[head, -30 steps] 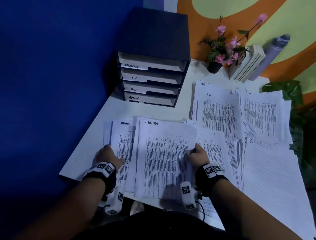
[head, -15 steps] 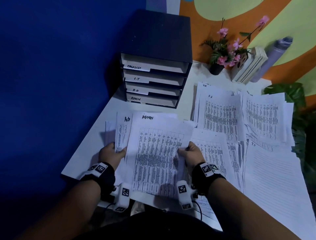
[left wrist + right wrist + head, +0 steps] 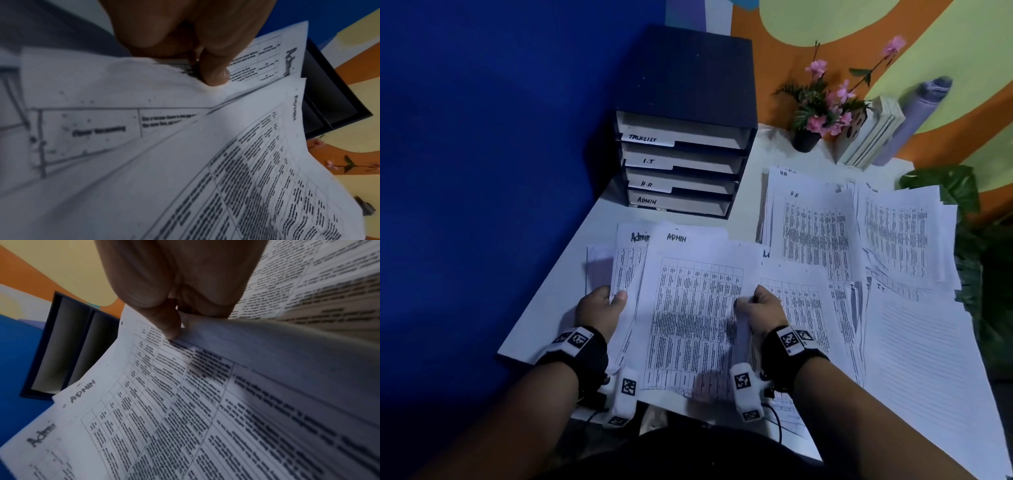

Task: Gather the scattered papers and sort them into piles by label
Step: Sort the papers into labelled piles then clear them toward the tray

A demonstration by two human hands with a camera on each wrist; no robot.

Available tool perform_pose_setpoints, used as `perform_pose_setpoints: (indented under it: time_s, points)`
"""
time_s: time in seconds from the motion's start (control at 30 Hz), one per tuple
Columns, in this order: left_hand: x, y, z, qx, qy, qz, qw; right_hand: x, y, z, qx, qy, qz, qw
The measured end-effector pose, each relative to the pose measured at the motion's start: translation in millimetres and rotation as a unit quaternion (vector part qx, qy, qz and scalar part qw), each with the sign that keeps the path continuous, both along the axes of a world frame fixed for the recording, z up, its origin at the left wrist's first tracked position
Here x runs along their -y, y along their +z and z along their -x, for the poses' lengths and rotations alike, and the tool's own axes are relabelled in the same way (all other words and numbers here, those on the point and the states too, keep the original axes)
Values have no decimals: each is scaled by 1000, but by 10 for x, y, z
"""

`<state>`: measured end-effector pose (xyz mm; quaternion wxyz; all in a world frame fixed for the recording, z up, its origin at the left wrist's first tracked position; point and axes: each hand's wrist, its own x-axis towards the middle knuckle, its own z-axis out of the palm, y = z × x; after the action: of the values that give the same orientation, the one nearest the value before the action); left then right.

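Note:
A bundle of printed sheets headed ADMIN (image 3: 688, 308) is held up off the white table (image 3: 551, 308) near its front edge. My left hand (image 3: 606, 301) pinches the bundle's left edge, thumb on top of a sheet headed Admin (image 3: 267, 56). My right hand (image 3: 756, 305) pinches the right edge of the top ADMIN sheet (image 3: 164, 402), thumb over its margin. To the right lie spread sheets marked H.R (image 3: 815, 236), and sheets marked I.T (image 3: 887, 291) lie further right.
A dark four-tray organiser (image 3: 681, 164) labelled TASKLIST, I.T, H.R and ADMIN stands at the back of the table. A potted pink flower (image 3: 822, 113), standing books (image 3: 869, 133) and a grey roll (image 3: 914, 116) line the back right. A blue wall is on the left.
Both hands have lifted the ADMIN sheets off the table and drawn them together. The left-hand sheets now overlap under the top sheet.

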<state>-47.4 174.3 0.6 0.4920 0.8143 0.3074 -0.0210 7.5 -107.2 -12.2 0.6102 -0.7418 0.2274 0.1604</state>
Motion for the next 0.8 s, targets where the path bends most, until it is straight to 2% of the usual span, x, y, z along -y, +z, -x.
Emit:
perform_pose_setpoints:
  time_s: [0.17,0.27,0.37,0.53,0.67,0.73,0.77,0.8]
  points:
    - [13,36,-29,14,5,4,1000,95,-56,-31,7,-20,15,1000]
    - [10,57,-40,19,5,10,1000,120,98,1,-20,-33,-39,999]
    - [35,69,-65,25,0,19,999,136,114,36,-9,-29,-94,995]
    - [39,74,-99,17,-6,-21,1000,182,68,45,30,-51,-84,995]
    - [-10,69,-114,3,7,-30,1000,257,123,33,13,-55,-89,994]
    - [-12,79,-125,0,6,-26,1000,215,146,-14,-22,-46,-55,997]
    - [-9,89,-128,2,6,-27,1000,157,212,-40,-68,-28,0,997]
    - [-8,91,-129,3,6,-26,1000,171,208,-75,-96,-48,35,994]
